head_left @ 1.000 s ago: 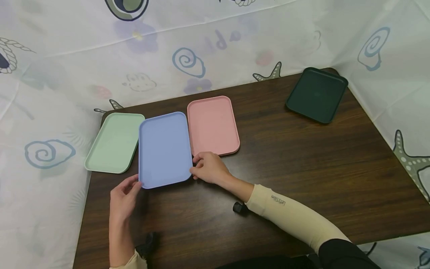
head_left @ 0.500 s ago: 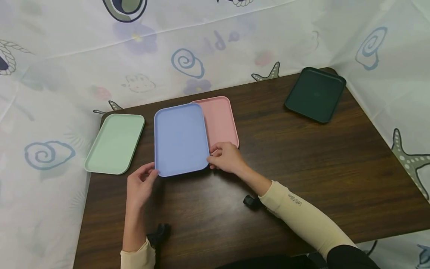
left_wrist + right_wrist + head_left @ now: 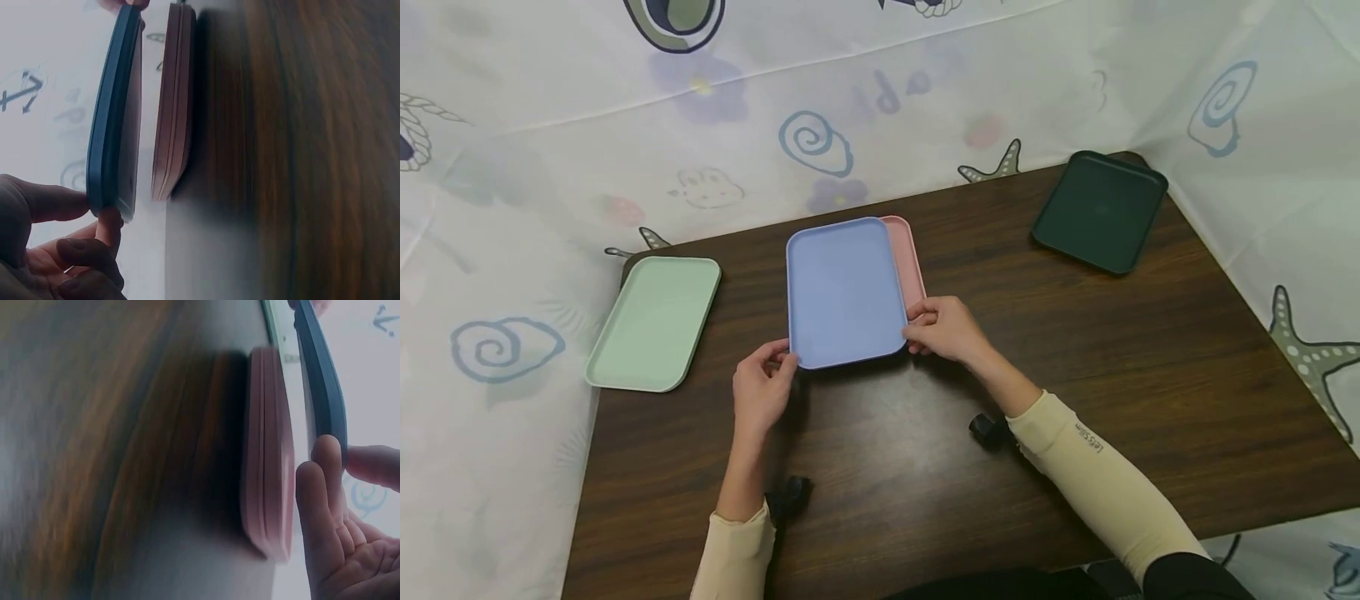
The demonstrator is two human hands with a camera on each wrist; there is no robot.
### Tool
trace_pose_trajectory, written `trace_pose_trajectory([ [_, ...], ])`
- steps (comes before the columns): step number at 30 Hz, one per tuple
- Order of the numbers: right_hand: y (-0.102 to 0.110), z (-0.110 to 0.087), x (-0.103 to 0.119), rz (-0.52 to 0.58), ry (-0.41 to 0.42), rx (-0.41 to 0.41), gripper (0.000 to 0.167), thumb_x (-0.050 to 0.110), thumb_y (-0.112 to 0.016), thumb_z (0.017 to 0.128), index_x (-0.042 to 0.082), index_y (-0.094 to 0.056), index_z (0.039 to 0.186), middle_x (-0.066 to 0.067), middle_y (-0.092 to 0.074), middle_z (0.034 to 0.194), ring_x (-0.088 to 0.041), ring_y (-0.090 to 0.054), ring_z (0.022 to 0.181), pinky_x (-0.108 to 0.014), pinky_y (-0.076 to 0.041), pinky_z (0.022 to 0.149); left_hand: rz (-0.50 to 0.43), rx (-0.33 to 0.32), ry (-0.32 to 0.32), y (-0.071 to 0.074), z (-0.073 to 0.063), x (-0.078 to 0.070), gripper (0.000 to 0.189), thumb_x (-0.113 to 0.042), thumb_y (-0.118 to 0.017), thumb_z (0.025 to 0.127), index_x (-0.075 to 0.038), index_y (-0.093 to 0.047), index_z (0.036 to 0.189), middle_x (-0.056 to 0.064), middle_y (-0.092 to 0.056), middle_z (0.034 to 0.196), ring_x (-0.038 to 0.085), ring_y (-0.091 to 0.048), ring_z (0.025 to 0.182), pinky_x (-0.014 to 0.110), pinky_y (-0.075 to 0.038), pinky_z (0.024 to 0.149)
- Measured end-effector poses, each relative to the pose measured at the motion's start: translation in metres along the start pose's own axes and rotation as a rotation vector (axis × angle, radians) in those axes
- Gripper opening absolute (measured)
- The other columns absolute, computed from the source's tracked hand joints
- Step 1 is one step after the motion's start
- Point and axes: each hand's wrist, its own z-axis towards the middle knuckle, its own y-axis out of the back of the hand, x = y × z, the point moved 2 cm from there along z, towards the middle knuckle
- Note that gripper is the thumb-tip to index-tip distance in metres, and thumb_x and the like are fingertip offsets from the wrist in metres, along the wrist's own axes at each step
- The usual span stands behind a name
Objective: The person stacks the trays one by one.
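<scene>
A blue tray (image 3: 847,292) is held off the table by both hands at its near corners. My left hand (image 3: 763,390) pinches the near left corner between thumb and fingers. At the near right corner, my right hand (image 3: 950,331) pinches the rim the same way. Beneath the blue tray lies a pink tray (image 3: 907,262), mostly covered, with only its right strip showing from above. Both wrist views show a gap between the blue tray (image 3: 112,112) and the pink tray (image 3: 267,450). A line runs along the pink edge; whether it is more than one tray I cannot tell.
A light green tray (image 3: 655,323) lies at the table's left edge. The dark green tray (image 3: 1101,212) sits at the far right corner, seemingly over another dark edge. A printed white cloth (image 3: 737,150) hangs along the back and sides of the brown table (image 3: 1120,392).
Both hands have carried the blue tray rightward and away from the body, from beside the light green tray to over the pink one. The other trays stay put.
</scene>
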Motion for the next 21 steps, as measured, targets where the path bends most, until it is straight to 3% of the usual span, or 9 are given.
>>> trace_pose_trajectory([
  [12, 0.029, 0.009, -0.009, -0.001, -0.035, -0.014, 0.031, 0.002, -0.067, 0.085, -0.011, -0.061, 0.112, -0.013, -0.07, 0.077, -0.017, -0.068, 0.062, -0.033, -0.057, 0.061, 0.096, -0.055, -0.077, -0.032, 0.01, -0.014, 0.026, -0.017, -0.064, 0.089, -0.005, -0.074, 0.111, 0.005, -0.07, 0.085, 0.019, -0.056, 0.061, 0.035, -0.04, 0.056],
  [21, 0.034, 0.014, -0.015, -0.033, -0.042, -0.028, 0.03, 0.003, -0.066, 0.085, -0.009, -0.062, 0.112, -0.01, -0.07, 0.076, -0.016, -0.067, 0.062, -0.032, -0.056, 0.06, 0.141, -0.061, -0.061, -0.042, 0.011, -0.014, 0.026, -0.02, -0.063, 0.091, -0.008, -0.074, 0.11, 0.004, -0.066, 0.087, 0.019, -0.055, 0.064, 0.036, -0.038, 0.057],
])
